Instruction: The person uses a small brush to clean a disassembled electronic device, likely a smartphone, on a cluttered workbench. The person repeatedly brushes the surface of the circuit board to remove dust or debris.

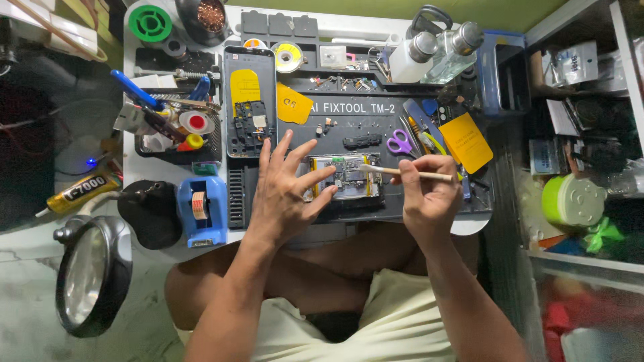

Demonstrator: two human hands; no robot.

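**Opened phone under both hands on the repair mat**

We see the opened phone [343, 177] lying flat near the front edge of the dark repair mat [376, 117], its long axis running left to right across our view, circuit board and battery exposed. Our left hand [285, 194] lies on its left end, fingers [315, 179] spread apart and pressing down on the phone rather than closed around it. Our right hand [429, 198] sits just to the right of the phone, its fingers closed together on a thin wooden stick [406, 173]. The stick lies almost level and in line with the phone's long axis, its pale tip reaching leftward over the phone's right part; we cannot tell whether the tip touches the board. So the phone lies between the two hands, with the left hand on it and the right hand reaching it only through the stick.

Just beyond the phone, purple-handled scissors [401, 142] lie on the mat, with a yellow card [466, 142] to their right. A second phone frame [249, 110] with a yellow patch stands lengthwise to the left. Farther left on the counter [231, 236] are a blue tape dispenser [202, 209], a tube of glue [80, 192] and a round magnifier [90, 275]. Two clear bottles [436, 50] stand at the back.
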